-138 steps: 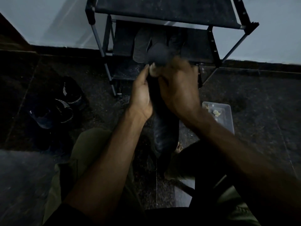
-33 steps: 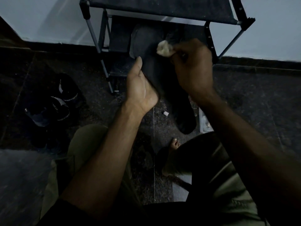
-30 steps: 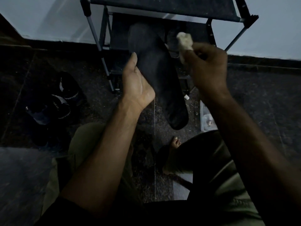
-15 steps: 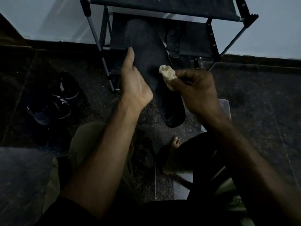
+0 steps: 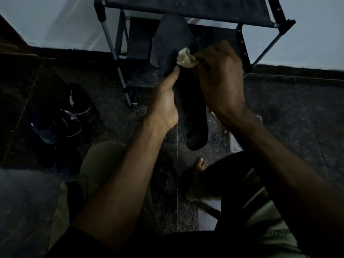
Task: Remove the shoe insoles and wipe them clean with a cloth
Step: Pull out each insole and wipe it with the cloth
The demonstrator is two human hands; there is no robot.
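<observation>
While the left hand [image 5: 164, 107] grips a dark insole [image 5: 183, 86] held upright in front of the shoe rack [image 5: 186, 8], the right hand [image 5: 221, 81] pinches a pale cloth [image 5: 185, 58] against the insole's upper half.

Since half a second ago the right hand [image 5: 221, 81] is higher and further from the body, and the pale cloth [image 5: 186, 57] it pinches now presses the upper part of the dark insole [image 5: 178, 75] instead of its middle. The left hand [image 5: 165, 101] sits lower on the insole's left edge, its thumb tip just under the cloth. Compared with several seconds ago, the insole is lifted higher, its top end reaching the upper shelf of the shoe rack [image 5: 195, 10], and the cloth is plainly visible.
</observation>
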